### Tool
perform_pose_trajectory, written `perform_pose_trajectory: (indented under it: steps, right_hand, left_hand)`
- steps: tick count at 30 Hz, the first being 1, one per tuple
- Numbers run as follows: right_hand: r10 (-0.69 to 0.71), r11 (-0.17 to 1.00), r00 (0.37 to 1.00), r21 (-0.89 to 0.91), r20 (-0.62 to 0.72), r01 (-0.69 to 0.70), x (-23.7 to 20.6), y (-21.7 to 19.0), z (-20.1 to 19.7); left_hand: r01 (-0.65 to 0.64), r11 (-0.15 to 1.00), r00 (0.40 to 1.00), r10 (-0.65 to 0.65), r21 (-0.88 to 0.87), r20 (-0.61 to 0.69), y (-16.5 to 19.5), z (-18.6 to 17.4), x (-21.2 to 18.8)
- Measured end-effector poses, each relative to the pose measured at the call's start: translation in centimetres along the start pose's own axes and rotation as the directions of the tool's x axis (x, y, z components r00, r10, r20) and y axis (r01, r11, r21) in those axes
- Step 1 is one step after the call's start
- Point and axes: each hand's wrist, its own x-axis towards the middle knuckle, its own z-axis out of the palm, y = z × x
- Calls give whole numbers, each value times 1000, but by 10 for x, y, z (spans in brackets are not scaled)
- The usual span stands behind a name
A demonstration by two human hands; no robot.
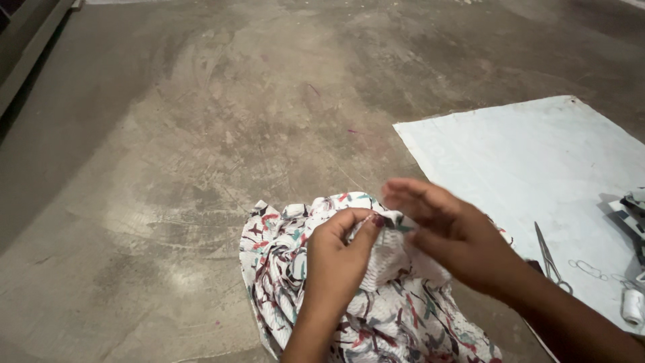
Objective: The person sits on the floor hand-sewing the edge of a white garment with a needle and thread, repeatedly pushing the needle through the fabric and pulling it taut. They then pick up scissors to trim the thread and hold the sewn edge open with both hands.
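A white cloth (282, 262) printed with red, teal and black marks lies bunched on the concrete floor in front of me. My left hand (336, 259) pinches a raised fold of the cloth between thumb and fingers near its top edge. My right hand (447, 232) hovers just right of that fold, fingers stretched out flat and touching the cloth's edge; whether it grips anything I cannot tell.
A pale blue sheet (531, 161) is spread on the floor to the right. On it lie small scissors (551, 259), a white thread spool (632, 306) and dark fabric scraps (635, 215). Bare concrete floor (201, 121) stretches ahead and left.
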Motion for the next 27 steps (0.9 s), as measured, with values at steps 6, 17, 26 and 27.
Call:
perform_pose_trajectory:
  steps: [6, 17, 26, 27]
  right_hand:
    - [-356, 768, 932, -591, -71, 248, -3, -9, 11]
    - [-308, 876, 931, -439, -197, 198, 9, 0, 26]
    - [-231, 973, 929, -74, -288, 219, 11, -24, 16]
    - [-163, 983, 940, 30, -300, 180, 15, -28, 13]
  left_hand:
    - [67, 998, 986, -69, -16, -153, -1, 1, 1]
    - [128, 977, 975, -93, 169, -201, 5, 3, 0]
    - [107, 968, 967, -48, 229, -249, -3, 2, 3]
    - [97, 981, 973, -57, 170, -225, -3, 2, 4]
